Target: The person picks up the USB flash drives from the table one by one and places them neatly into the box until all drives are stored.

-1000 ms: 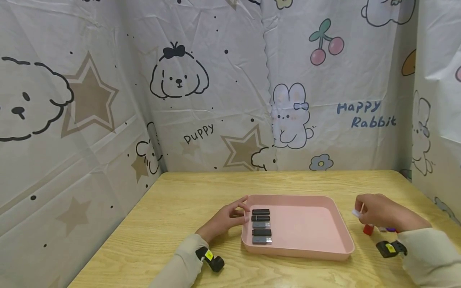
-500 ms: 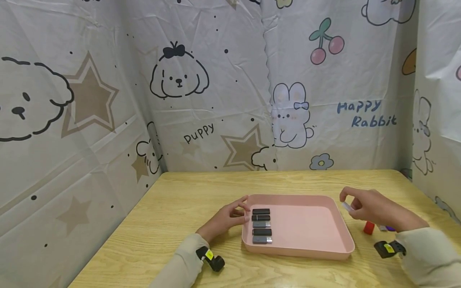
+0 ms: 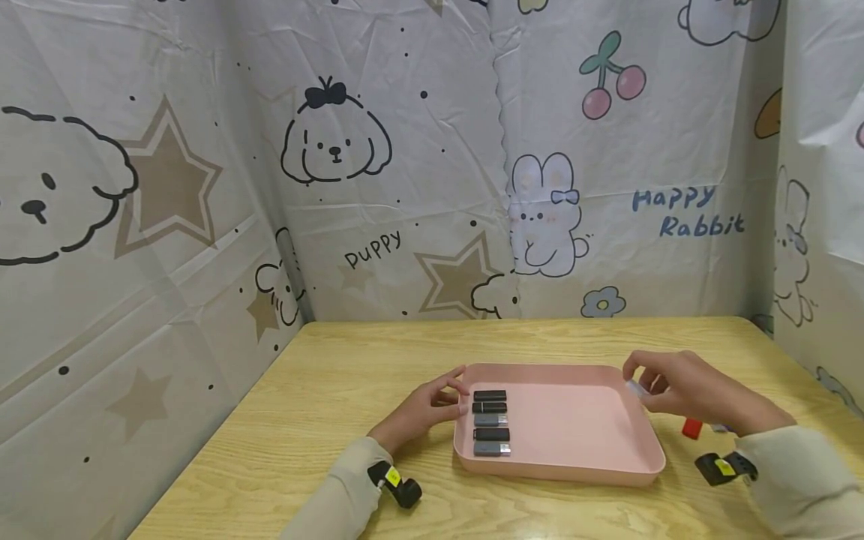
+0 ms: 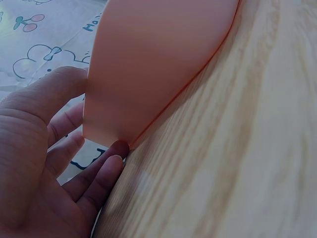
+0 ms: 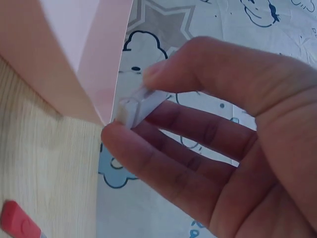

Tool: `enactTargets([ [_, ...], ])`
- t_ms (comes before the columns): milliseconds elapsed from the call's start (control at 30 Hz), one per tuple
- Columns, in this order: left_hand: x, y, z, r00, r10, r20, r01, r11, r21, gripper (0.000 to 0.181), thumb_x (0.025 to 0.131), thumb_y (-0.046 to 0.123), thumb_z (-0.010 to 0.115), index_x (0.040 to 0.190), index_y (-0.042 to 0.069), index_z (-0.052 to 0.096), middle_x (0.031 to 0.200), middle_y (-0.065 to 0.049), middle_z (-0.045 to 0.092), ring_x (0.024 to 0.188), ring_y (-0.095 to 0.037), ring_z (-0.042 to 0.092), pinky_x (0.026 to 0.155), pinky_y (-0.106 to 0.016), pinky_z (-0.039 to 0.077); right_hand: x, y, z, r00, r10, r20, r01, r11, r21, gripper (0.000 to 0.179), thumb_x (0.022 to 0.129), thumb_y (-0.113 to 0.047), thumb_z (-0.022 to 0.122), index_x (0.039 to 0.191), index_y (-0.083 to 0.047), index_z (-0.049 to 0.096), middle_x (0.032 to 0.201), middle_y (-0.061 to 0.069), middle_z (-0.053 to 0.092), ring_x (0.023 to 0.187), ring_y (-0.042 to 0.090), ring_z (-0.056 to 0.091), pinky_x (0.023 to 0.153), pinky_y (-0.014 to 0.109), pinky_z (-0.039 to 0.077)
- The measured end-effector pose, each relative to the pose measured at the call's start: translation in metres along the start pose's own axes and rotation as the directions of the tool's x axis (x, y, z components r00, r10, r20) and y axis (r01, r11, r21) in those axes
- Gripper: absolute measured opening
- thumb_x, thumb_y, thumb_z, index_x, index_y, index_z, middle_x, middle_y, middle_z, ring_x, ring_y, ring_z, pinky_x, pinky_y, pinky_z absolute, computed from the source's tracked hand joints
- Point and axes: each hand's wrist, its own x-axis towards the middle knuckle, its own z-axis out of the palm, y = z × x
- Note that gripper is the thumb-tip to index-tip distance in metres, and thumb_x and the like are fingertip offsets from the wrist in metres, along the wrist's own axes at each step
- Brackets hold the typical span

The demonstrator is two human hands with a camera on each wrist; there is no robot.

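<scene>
My right hand (image 3: 682, 381) pinches a small white USB stick (image 5: 136, 106) between thumb and fingertips, right at the tray's right rim. The pink tray (image 3: 574, 476) lies flat on the table. In its left part several black and grey USB sticks (image 3: 491, 420) lie in a column, the grey ones with bare metal plugs. My left hand (image 3: 425, 405) touches the tray's left wall; in the left wrist view its thumb is at the rim and two fingertips (image 4: 115, 161) are down near the base, all loosely spread.
A red USB stick (image 3: 691, 428) lies on the wooden table (image 3: 324, 427) right of the tray, with a small purplish item (image 3: 721, 428) partly hidden by the right wrist. A printed cloth (image 3: 405, 187) hangs behind and at both sides.
My right hand has moved left with the white USB stick, from above the table beside the red one to the tray's right rim. The left hand has stayed in place.
</scene>
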Motion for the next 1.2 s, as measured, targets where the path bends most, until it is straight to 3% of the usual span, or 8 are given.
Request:
enactTargets([
  [367, -0.001, 0.003, 0.0, 1.0, -0.016, 0.001, 0.016, 1.0, -0.013, 0.023, 0.093, 0.025, 0.065, 0.114, 0.016, 0.061, 0.157, 0.006, 0.027, 0.119, -0.025, 0.055, 0.1, -0.041, 0.044, 0.006, -0.015, 0.013, 0.995, -0.079, 0.065, 0.077, 0.997, 0.027, 0.036, 0.079, 0.002, 0.072, 0.103, -0.021, 0.058, 0.092, 0.004, 0.065, 0.079, 0.015, 0.062, 0.065, 0.03, 0.055],
  [567, -0.001, 0.003, 0.0, 1.0, -0.017, 0.0, 0.017, 1.0, -0.016, 0.024, 0.093, 0.025, 0.065, 0.114, 0.015, 0.061, 0.157, 0.006, 0.027, 0.119, -0.026, 0.054, 0.101, -0.043, 0.043, 0.01, -0.015, 0.023, 0.989, -0.074, 0.125, 0.067, 0.996, 0.055, 0.036, 0.082, 0.002, 0.069, 0.105, -0.022, 0.055, 0.088, 0.003, 0.06, 0.076, 0.016, 0.057, 0.064, 0.026, 0.05],
  [700, 0.0, 0.004, 0.001, 1.0, -0.009, -0.002, 0.009, 1.0, -0.022, 0.025, 0.093, 0.024, 0.065, 0.115, 0.013, 0.06, 0.157, 0.005, 0.027, 0.119, -0.026, 0.055, 0.102, -0.044, 0.042, 0.009, -0.018, 0.028, 0.981, -0.12, 0.153, 0.113, 0.992, 0.055, 0.035, 0.083, 0.0, 0.069, 0.108, -0.018, 0.052, 0.086, 0.001, 0.06, 0.075, 0.014, 0.056, 0.066, 0.027, 0.048],
  [933, 0.002, 0.004, 0.001, 1.0, 0.003, 0.001, -0.003, 1.0, -0.023, 0.026, 0.093, 0.022, 0.065, 0.117, 0.012, 0.06, 0.157, 0.002, 0.027, 0.119, -0.028, 0.055, 0.101, -0.045, 0.042, 0.005, -0.022, 0.037, 0.979, -0.018, 0.204, -0.002, 0.995, 0.099, 0.031, 0.084, -0.007, 0.073, 0.11, -0.011, 0.057, 0.09, 0.002, 0.06, 0.081, 0.019, 0.055, 0.071, 0.033, 0.049],
  [1200, -0.001, 0.003, -0.002, 1.0, -0.011, 0.015, 0.012, 0.999, -0.03, 0.027, 0.092, 0.024, 0.066, 0.116, 0.013, 0.061, 0.157, 0.007, 0.027, 0.12, -0.026, 0.054, 0.102, -0.043, 0.041, 0.002, -0.018, 0.045, 0.983, 0.025, 0.183, -0.044, 0.994, 0.099, 0.029, 0.08, -0.011, 0.077, 0.104, -0.013, 0.06, 0.088, 0.001, 0.055, 0.076, 0.018, 0.055, 0.061, 0.025, 0.05],
])
